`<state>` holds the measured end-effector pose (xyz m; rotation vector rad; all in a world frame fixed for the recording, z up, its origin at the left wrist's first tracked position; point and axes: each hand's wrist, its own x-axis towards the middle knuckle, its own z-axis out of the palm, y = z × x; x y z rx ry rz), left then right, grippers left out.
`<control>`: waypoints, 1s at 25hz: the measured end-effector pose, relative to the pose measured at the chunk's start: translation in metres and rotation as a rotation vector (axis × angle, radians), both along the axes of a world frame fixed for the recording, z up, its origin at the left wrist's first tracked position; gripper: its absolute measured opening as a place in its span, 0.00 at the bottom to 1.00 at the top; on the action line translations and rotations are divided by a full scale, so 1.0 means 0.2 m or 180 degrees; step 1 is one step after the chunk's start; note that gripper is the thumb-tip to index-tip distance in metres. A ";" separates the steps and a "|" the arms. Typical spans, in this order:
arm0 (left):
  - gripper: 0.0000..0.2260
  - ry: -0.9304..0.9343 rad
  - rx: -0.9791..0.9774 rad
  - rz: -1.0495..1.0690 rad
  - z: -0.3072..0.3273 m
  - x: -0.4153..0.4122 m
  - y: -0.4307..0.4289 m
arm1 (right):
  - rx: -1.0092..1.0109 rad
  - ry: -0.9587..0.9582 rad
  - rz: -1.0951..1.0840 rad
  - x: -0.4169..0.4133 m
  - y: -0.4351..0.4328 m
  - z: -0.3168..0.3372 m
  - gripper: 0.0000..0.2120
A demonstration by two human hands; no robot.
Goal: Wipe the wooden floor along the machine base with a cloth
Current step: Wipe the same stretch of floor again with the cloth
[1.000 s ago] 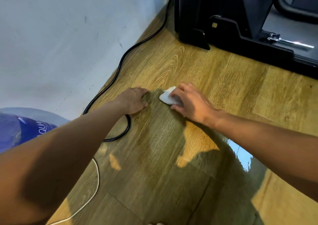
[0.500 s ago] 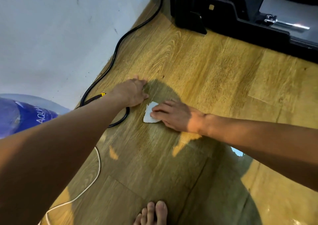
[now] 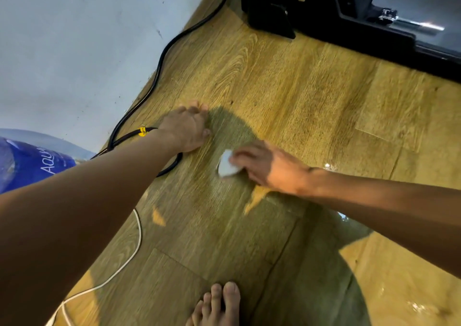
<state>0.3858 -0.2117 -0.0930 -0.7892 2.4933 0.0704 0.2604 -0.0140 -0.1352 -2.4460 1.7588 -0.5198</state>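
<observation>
Item 1, at 9 o'clock in your view: blue label (image 3: 30,163) on a container (image 3: 50,140), white capitals "AQUA"; any further letters are hidden behind your left arm (image 3: 74,201).
Item 2, also toward 9 o'clock, nearer centre: yellow band (image 3: 142,131) on the black cable (image 3: 159,68), marks too small to read.

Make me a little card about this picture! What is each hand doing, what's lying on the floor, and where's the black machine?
left hand: rests on the wooden floor, holds nothing
right hand: presses the white cloth to the floor
machine base: black, top right, apart from the cloth
cables: black cable along the wall, white cable lower left
also: bare foot at the bottom edge
</observation>
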 end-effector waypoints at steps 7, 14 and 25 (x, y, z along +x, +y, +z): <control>0.32 0.0032 0.0047 -0.0509 -0.07 0.01 0.05 | -0.0016 -0.0674 0.0716 0.20 0.26 -0.10 0.19; 0.43 -0.0542 0.0066 -0.0587 0.01 -0.18 0.06 | 0.0062 -0.0305 -0.1308 -0.10 0.09 -0.03 0.15; 0.55 -0.0862 0.0087 -0.0421 0.11 -0.34 0.14 | 0.0237 -0.0260 -0.1603 -0.23 0.03 -0.03 0.16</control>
